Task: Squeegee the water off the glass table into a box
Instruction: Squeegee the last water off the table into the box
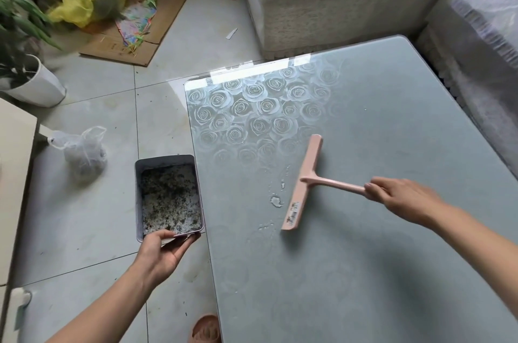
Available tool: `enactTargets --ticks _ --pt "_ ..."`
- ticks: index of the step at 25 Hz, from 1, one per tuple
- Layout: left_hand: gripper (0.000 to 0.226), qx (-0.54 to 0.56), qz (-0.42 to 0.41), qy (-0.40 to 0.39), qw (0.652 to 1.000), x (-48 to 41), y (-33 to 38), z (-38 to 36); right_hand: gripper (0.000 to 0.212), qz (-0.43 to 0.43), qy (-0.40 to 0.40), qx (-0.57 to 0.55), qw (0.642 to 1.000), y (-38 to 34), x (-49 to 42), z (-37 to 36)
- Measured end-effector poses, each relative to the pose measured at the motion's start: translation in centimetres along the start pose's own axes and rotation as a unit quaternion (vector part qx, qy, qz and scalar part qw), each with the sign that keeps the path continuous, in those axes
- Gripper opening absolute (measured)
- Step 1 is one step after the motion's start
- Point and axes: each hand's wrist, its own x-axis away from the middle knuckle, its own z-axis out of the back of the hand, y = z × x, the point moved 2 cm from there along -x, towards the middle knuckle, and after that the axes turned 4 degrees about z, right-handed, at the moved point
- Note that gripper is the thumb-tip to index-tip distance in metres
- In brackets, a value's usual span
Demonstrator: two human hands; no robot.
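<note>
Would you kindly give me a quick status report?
Right hand grips squeegee, left hand holds box beside table. Puddles between squeegee and box. Path unobstructed.

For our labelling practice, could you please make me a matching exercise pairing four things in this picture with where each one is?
1. pink plastic squeegee
2. grey rectangular box
3. clear plastic bag
4. white plant pot

A. holds a green plant
B. sits crumpled on the tiled floor
C. blade on the glass table, gripped by the right hand
D. held by the left hand beside the table edge

Pairs: 1-C, 2-D, 3-B, 4-A
</note>
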Motion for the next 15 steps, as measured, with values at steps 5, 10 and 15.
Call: enactTargets --ticks 5,10,15 --pt "0.018 -0.014 -0.006 0.023 1.0 0.0 0.1 0.2 0.052 -0.077 0.058 0.006 0.995 4.7 2.3 3.8" --pt "0.028 -0.016 -0.006 0.029 0.999 -0.8 0.4 0.3 0.064 -0.086 0.087 -0.001 0.992 7.2 2.8 4.9" --pt "0.045 -0.014 0.0 0.018 1.0 -1.2 0.2 0.7 0.048 0.056 0.019 0.056 0.997 -2.9 -2.4 0.9"
